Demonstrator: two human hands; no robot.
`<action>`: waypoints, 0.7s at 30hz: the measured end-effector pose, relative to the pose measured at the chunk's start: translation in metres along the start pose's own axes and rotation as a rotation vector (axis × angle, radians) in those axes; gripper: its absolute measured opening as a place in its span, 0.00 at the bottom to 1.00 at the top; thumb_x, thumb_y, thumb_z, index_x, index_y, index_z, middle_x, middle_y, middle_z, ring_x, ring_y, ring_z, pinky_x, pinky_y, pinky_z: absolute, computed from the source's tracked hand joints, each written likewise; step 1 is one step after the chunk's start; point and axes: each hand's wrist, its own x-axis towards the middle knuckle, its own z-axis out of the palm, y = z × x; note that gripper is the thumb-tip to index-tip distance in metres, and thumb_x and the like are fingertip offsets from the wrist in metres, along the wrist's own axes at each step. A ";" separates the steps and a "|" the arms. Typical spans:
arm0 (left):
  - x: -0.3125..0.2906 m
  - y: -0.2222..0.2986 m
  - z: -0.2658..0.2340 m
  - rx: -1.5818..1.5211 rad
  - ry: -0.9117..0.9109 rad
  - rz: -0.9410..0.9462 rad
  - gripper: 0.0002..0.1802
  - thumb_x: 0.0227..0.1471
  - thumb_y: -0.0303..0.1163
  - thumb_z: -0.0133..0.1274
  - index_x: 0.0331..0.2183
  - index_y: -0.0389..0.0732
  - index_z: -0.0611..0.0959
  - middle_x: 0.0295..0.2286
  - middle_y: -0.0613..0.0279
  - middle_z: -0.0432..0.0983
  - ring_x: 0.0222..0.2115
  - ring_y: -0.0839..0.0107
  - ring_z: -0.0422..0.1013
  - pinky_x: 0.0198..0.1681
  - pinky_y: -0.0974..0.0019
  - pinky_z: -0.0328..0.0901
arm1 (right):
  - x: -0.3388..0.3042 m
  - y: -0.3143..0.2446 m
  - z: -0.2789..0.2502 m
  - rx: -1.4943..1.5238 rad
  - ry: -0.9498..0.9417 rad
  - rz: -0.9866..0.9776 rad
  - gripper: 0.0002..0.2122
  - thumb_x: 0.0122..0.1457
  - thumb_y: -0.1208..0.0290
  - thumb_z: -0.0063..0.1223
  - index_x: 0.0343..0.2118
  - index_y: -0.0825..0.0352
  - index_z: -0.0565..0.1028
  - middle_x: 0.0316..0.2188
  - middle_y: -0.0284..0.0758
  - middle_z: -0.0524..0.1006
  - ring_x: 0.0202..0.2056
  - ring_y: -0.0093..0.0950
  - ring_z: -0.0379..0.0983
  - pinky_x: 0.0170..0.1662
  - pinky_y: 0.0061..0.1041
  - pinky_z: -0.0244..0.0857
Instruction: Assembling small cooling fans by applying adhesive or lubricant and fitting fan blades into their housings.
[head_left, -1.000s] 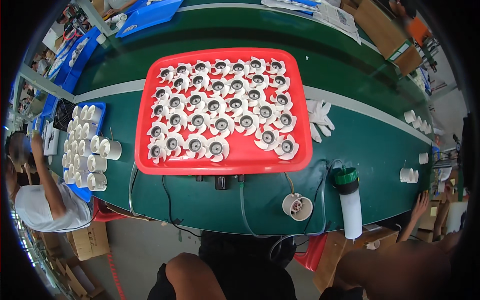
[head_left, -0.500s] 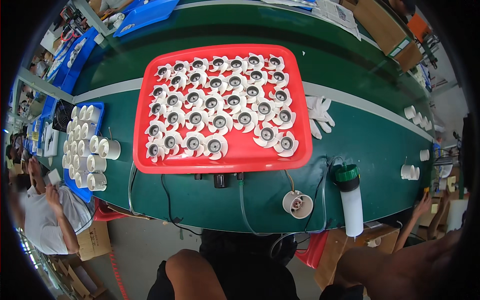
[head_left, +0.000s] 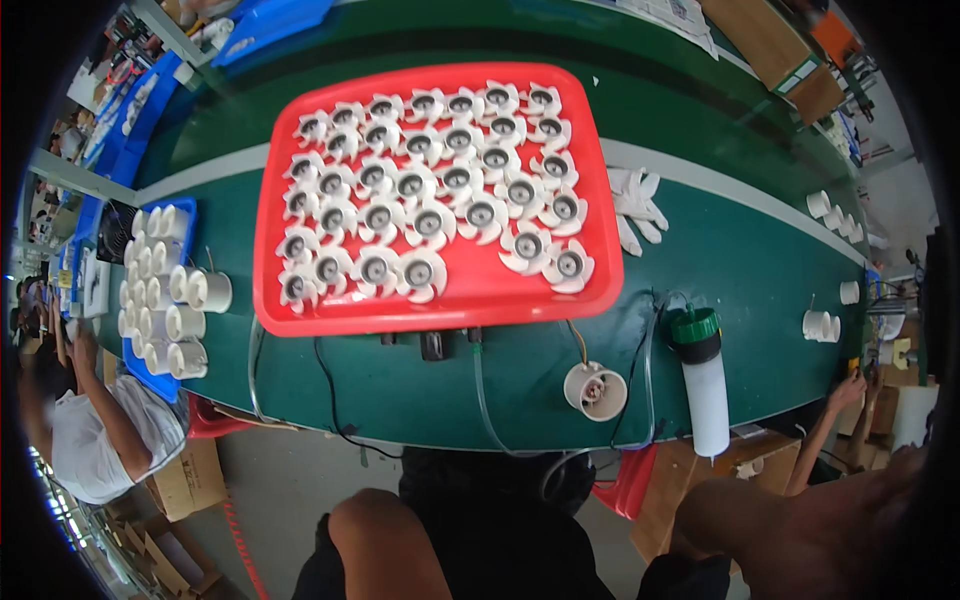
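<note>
The wearer's left hand and right hand are both out of view, so whether they are clenched, loose or grasping anything cannot be told.

At far left, a white-shirted co-worker's raised hand [head_left: 85, 348] is small and blurred, its grip unclear. Just right of that hand, a shallow blue plastic tray [head_left: 155, 382] is packed with short white plastic cylinders [head_left: 158, 293]. Further right of it, in front of the wearer, is a large rounded red plastic tray [head_left: 480, 290] on the green bench [head_left: 735, 265], bearing rows of white curved-blade impellers [head_left: 380, 216] with dark grey round hubs; its front row has a gap right of the middle. Below the tray, a bare bent limb [head_left: 388, 545] shows against black clothing.

Right of the red tray's front edge, a wired white round housing [head_left: 595, 391] turns its open end to the wearer. White fabric gloves [head_left: 638, 210] lie beside the tray's right edge. Further right, a white cylinder with a green-and-black cap [head_left: 706, 400] overhangs the bench edge. Short white plastic cups [head_left: 820, 325] stand above and left of another co-worker's hand [head_left: 850, 388] at far right; what that hand holds is too small to tell.
</note>
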 end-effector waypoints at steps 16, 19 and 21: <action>-0.071 -0.002 -0.056 0.249 0.078 -0.399 0.09 0.59 0.38 0.50 0.33 0.45 0.71 0.19 0.59 0.74 0.21 0.67 0.67 0.24 0.67 0.61 | -0.026 0.002 -0.065 -0.156 -0.139 0.172 0.14 0.63 0.70 0.46 0.23 0.72 0.75 0.19 0.31 0.69 0.21 0.23 0.64 0.25 0.21 0.56; -0.062 -0.001 -0.064 0.411 0.072 -0.227 0.10 0.59 0.39 0.49 0.34 0.45 0.69 0.20 0.61 0.73 0.21 0.67 0.66 0.24 0.66 0.60 | -0.025 0.007 -0.063 -0.180 -0.131 0.169 0.14 0.63 0.71 0.46 0.23 0.72 0.75 0.18 0.31 0.69 0.21 0.22 0.64 0.25 0.21 0.56; -0.036 0.023 -0.062 0.713 -0.107 -0.033 0.20 0.57 0.44 0.47 0.46 0.40 0.70 0.22 0.63 0.64 0.25 0.69 0.59 0.31 0.63 0.55 | -0.027 0.005 -0.081 -0.174 -0.112 0.145 0.14 0.63 0.71 0.46 0.22 0.72 0.75 0.18 0.31 0.69 0.21 0.22 0.64 0.25 0.21 0.56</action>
